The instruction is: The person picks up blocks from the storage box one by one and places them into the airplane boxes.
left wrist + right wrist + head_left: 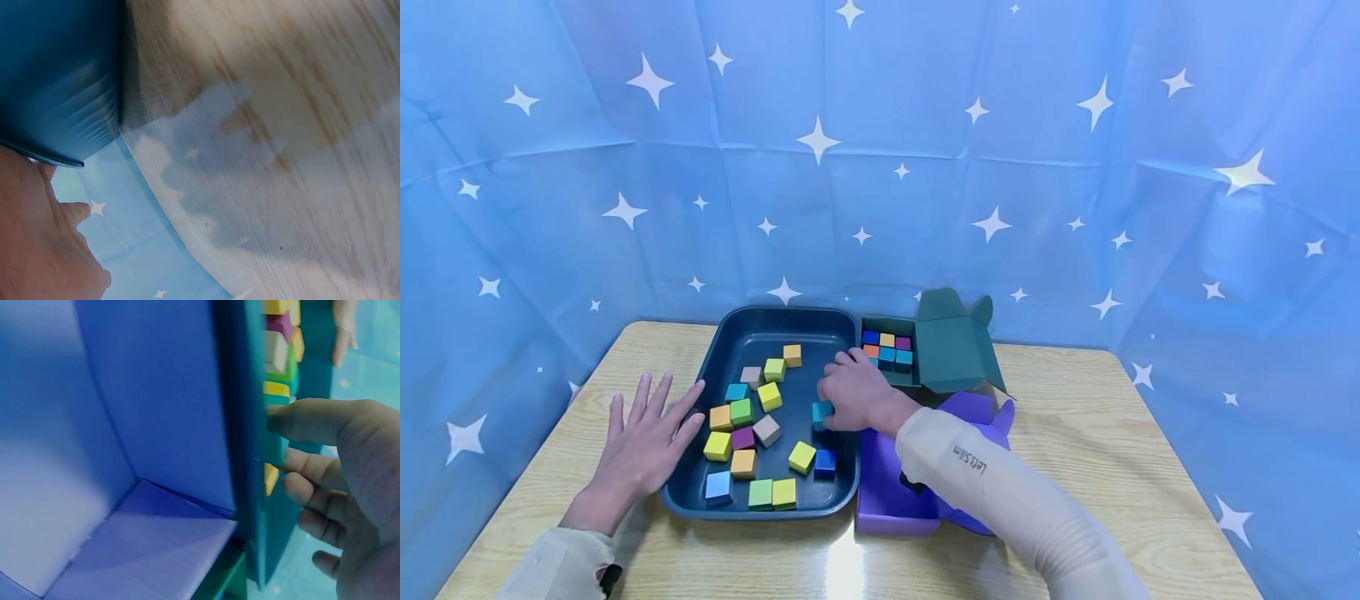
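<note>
My right hand reaches over the right side of a dark blue tray. It pinches a teal cube between thumb and fingers, as the right wrist view also shows, where the cube lies partly behind the thumb. Several other cubes, among them a yellow cube and a dark blue cube, are scattered in the tray. At the tray's left rim, my left hand lies with its fingers spread and straight, holding nothing. The left wrist view has this hand beside the tray's outer wall.
Right of the tray stands an open green box with colored cubes in rows, its lid folded right. In front of it, an open purple box is partly covered by my right forearm. A blue starry cloth hangs behind the wooden table.
</note>
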The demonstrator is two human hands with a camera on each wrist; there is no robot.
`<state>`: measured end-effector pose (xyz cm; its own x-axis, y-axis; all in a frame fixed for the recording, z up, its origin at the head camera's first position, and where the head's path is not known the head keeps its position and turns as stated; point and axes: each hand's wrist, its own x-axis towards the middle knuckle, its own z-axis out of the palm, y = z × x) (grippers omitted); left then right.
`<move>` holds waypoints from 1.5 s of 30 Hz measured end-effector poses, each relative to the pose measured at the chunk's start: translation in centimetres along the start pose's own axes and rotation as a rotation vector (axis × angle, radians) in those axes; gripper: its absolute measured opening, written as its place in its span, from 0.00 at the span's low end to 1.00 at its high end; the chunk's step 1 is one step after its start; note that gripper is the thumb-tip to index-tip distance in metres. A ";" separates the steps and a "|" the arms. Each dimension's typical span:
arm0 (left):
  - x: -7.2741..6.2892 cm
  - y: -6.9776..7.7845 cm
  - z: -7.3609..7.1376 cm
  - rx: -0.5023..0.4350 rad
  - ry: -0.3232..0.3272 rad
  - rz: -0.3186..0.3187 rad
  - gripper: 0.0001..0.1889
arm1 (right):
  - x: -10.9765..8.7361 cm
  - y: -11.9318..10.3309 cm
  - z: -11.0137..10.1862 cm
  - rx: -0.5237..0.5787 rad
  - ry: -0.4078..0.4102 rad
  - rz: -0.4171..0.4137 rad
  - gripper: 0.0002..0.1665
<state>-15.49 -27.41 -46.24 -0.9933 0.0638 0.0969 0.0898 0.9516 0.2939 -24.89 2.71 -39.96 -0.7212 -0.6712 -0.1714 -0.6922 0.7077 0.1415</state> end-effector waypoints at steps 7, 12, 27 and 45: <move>0.0 -0.1 0.2 -0.003 0.007 0.004 0.31 | 0.1 1.3 -1.0 0.074 0.047 0.046 0.20; 0.0 -0.1 0.1 -0.005 -0.003 0.000 0.32 | -0.5 3.1 -2.0 0.144 0.094 0.077 0.17; 0.1 -0.1 0.0 -0.012 -0.013 -0.004 0.32 | -1.9 8.8 -2.5 0.220 0.101 0.256 0.18; 0.1 -0.1 0.0 -0.016 -0.023 -0.010 0.32 | -0.9 10.6 2.0 0.228 0.014 0.397 0.21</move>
<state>-15.57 -27.46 -46.28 -0.9955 0.0618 0.0717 0.0811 0.9474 0.3097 -31.52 11.22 -40.26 -0.9308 -0.3401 -0.1336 -0.3400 0.9401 -0.0248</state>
